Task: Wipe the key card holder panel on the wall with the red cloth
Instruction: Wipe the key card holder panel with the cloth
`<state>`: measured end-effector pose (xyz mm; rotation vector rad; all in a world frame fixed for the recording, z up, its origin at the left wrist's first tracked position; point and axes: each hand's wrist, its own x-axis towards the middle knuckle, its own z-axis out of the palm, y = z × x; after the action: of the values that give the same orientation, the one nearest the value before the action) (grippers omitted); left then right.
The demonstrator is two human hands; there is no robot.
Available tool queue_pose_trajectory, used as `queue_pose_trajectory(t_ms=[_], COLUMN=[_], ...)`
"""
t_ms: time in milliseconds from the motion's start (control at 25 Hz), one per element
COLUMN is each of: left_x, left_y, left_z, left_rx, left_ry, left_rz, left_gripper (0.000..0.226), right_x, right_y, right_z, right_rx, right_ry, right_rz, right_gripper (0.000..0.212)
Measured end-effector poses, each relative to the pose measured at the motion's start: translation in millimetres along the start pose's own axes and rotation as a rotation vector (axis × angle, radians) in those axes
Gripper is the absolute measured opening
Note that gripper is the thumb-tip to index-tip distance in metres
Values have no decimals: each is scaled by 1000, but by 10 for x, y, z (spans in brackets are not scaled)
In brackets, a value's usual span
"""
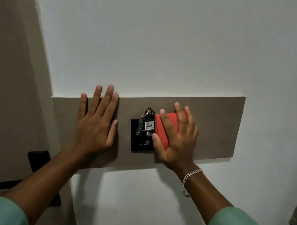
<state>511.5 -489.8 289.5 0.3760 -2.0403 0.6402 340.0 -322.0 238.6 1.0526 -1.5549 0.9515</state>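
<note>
My left hand (pixel 95 126) lies flat on the brown panel (pixel 213 126), fingers spread and straight, its grip wide and holding nothing; the fingertips reach just past the panel's top edge onto the white wall (pixel 165 44). My right hand (pixel 177 140) presses the folded red cloth (pixel 165 129) against the panel, grip closed loosely around it: thumb along the cloth's left edge, fingers draped over its top and right side. The cloth sits against the right edge of the black card holder (pixel 134 137), covering that side of it. The holder is mounted near the middle of the panel, between my 2 hands. A key (pixel 139 127) and a tag (pixel 149 125) marked 406 hang in front of the holder, just left of the cloth. A silver bracelet (pixel 189 177) circles my right wrist, and green sleeves (pixel 238 224) cover both forearms. A dark door handle (pixel 2 185) shows at lower left.
</note>
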Motion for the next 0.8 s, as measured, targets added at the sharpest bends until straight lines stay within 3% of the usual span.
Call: queue_pose_trajectory(t_ms=[160,320,480,640,800], left_x=[-10,-13,-32,-44,-190], left_y=[-64,-48,-21,-13,35], left_z=[193,216,243,281,343], left_rx=[150,163,186,216,224], left_ry=[90,126,144,146,160], left_rz=[17,7,1,12,120], left_gripper=[74,77,76,77,79], right_x=[-145,-62,-146,-18,-63], right_y=[238,184,352,256,410], right_z=[94,166,103,125,75], right_rx=[-69,-58,-79,-38,-55], right_ry=[-31,8,-44,-2,-34], right_rz=[-86,94,-143,108,-223], right_gripper=[62,62,60,59,54])
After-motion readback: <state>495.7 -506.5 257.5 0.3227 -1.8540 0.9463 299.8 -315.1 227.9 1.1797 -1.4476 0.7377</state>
